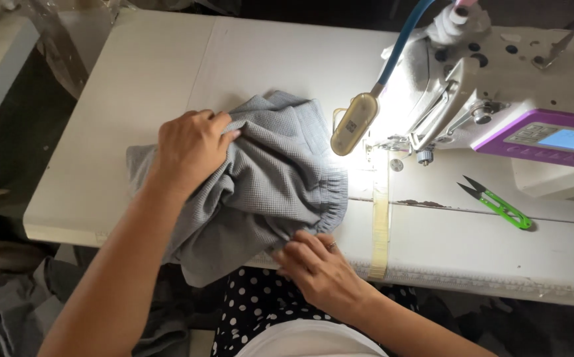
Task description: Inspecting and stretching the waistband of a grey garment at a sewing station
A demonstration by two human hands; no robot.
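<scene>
fingers [300, 248] on grey waffle cloth's [267, 178] near edge

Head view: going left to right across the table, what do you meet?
Left hand → grey cloth → lamp head → yellow tape strip → green snips → sewing machine's purple panel.

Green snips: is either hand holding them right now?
No, the green snips lie alone on the table, while both hands grip the grey cloth.
</scene>
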